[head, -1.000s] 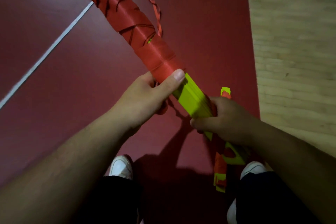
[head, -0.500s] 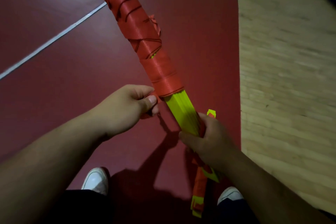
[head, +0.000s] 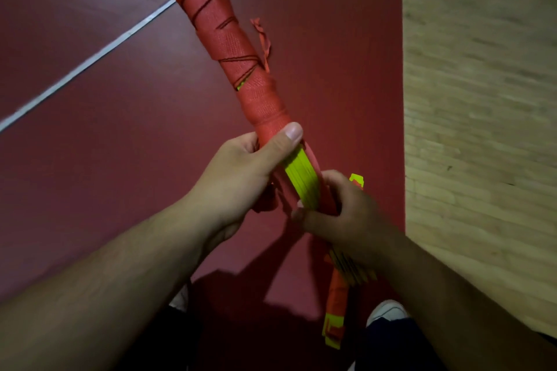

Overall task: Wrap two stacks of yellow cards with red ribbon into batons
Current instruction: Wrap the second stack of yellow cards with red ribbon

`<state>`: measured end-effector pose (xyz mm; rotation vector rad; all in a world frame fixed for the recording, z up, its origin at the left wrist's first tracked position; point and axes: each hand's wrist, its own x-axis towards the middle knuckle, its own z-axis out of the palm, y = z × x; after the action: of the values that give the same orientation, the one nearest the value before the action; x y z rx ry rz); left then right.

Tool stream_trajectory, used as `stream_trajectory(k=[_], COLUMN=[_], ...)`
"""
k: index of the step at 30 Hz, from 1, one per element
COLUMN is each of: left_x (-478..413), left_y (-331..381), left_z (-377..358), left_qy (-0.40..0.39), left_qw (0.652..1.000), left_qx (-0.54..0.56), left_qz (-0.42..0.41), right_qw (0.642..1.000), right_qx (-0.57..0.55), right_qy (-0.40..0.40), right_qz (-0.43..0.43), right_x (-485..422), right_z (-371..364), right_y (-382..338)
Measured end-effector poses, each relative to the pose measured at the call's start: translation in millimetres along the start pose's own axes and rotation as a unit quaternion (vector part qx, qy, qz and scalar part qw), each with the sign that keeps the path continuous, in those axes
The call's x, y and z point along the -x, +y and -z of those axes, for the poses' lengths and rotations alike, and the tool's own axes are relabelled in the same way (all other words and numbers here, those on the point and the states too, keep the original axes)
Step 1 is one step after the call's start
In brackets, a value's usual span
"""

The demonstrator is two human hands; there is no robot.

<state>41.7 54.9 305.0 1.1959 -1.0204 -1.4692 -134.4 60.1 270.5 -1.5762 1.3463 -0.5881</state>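
Head view: where is the baton (head: 224,39)?
— Slanting above the red floor (head: 105,144), ribbon-wrapped at its far end, with bare yellow cards (head: 301,181) showing nearer the person.
— And the hands?
— The left hand (head: 238,181) grips the wrap's lower edge, thumb laid across it. Just below, the right hand (head: 346,220) curls round the cards and a red ribbon (head: 315,164) strand.

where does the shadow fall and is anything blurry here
Head view: dim light, with a dark shadow on the dark red floor mat below the hands; the pale wooden floor is smeared and the right hand soft, while the left hand and red-ribbon-wrapped baton of yellow cards look sharper.
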Motion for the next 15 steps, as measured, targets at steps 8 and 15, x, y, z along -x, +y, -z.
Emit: stream_trajectory(k=[8,15], left_x=[-4.7,-3.2], left_y=[10.2,12.4], left_z=[23.3,31.4], left_qy=[-0.199,-0.174], left_qw=[0.966,0.965], left_qx=[-0.157,-0.194], left_qz=[-0.056,-0.028], right_qw=[0.998,0.997], right_qx=[-0.042,-0.055], right_qy=[0.005,0.027], right_qz=[0.041,0.036], right_x=[-1.0,1.8], right_z=[11.1,9.3], right_y=[3.1,4.0])
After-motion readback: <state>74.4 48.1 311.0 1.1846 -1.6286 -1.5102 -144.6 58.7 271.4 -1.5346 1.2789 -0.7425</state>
